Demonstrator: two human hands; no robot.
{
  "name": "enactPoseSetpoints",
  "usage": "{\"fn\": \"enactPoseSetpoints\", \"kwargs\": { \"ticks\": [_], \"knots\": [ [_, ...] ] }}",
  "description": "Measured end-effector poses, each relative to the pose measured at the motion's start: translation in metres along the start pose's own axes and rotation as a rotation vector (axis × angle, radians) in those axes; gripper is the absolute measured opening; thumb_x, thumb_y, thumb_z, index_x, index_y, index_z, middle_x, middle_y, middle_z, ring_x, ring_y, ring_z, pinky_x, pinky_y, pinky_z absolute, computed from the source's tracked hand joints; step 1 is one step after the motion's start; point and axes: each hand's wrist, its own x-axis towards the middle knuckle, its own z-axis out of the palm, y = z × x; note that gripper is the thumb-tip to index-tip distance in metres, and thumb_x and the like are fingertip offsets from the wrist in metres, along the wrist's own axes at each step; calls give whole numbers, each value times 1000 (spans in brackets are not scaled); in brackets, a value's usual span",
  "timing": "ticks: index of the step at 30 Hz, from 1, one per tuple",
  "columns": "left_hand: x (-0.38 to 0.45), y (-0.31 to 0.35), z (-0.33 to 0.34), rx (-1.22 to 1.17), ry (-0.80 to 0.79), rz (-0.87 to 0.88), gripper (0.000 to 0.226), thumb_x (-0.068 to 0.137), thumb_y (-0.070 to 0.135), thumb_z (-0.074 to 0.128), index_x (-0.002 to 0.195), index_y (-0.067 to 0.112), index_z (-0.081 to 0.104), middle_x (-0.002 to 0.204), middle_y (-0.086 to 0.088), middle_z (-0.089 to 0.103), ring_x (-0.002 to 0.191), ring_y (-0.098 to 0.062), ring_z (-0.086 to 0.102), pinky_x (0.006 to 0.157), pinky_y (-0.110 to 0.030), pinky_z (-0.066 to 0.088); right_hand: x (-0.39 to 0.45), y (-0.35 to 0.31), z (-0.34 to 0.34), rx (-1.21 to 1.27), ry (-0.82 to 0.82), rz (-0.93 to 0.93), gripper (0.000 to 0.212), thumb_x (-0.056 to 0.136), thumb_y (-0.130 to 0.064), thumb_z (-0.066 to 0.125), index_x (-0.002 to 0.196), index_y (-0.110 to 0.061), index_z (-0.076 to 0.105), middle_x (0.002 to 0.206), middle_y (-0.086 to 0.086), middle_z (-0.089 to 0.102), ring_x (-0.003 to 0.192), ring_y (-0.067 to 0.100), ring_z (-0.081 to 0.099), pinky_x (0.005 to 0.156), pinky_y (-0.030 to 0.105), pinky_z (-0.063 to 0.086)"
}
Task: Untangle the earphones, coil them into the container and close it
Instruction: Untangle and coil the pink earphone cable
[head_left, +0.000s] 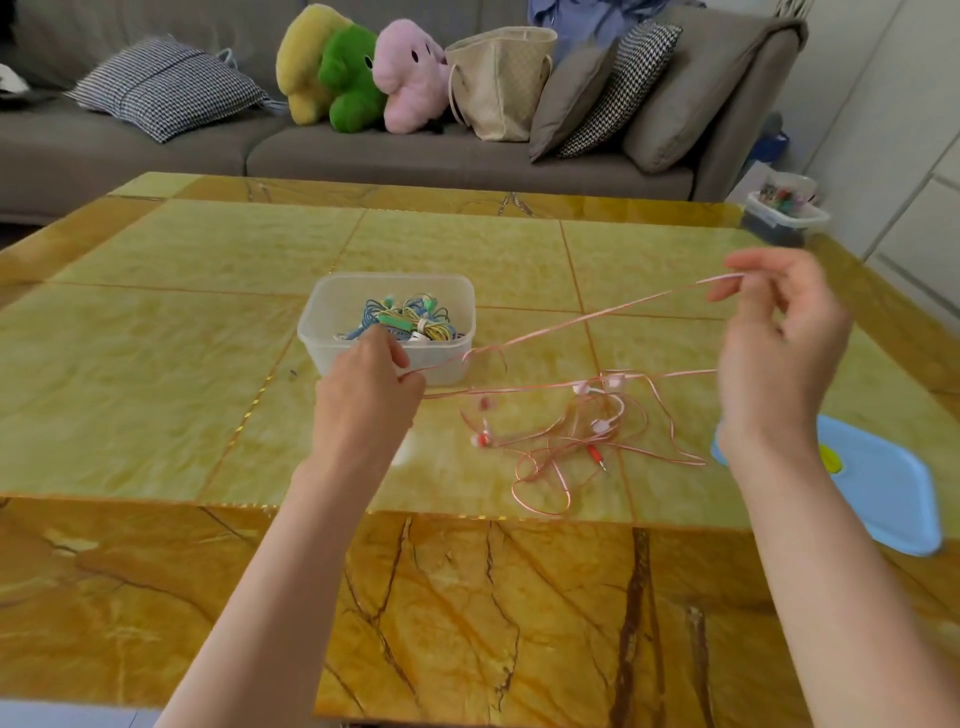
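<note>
Pink earphone cord (582, 431) was pinched taut between left hand (371, 387), before the container (387, 325), and right hand (774, 343).

A single wide-angle camera sits on the person's head and looks forward and down across the yellow marble-patterned table (208, 249). The table's near edge runs along the bottom of the picture, close below the lens; its far edge lies in the upper third. Beyond that edge the view takes in a grey fabric sofa (467, 156). Both forearms enter from the bottom, close to the lens.
</note>
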Motion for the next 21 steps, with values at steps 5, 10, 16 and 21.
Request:
{"fn": "enactPoseSetpoints", "kwargs": {
  "ticks": [5, 10, 16, 21],
  "knots": [
    [0, -13, 5, 244, -353, -81, 26, 85, 9, 59, 109, 12, 50, 103, -11, 63, 87, -27, 65, 81, -36, 52, 0, 2, 3, 20, -29, 149, 38, 83, -3, 31, 73, -34, 50, 73, -10, 53, 65, 21, 51, 64, 33, 40],
    [-6, -9, 10, 333, -554, 123, 21, 85, 15, 63, 106, 15, 62, 105, -1, 60, 91, -15, 53, 78, -23, 41, -10, 9, 3, -744, -884, 215, 28, 88, -6, 44, 73, -17, 65, 79, 5, 65, 67, 23, 52, 61, 30, 40],
    [-5, -5, 17, 293, -457, 208, 17, 84, 11, 63, 99, 16, 65, 90, 4, 58, 83, -12, 53, 76, -24, 44, -32, -6, 19, -744, -994, -53, 20, 93, -24, 53, 108, -27, 65, 117, -5, 59, 115, 18, 47, 92, 32, 35],
    [-3, -9, 28, 391, -529, 172, 9, 83, 11, 62, 89, 18, 65, 99, 0, 61, 94, -18, 58, 75, -24, 44, -60, -1, 35, -755, -1207, -53, 23, 86, -29, 64, 102, -12, 65, 108, 5, 61, 100, 21, 55, 78, 28, 41]
  ]
}}
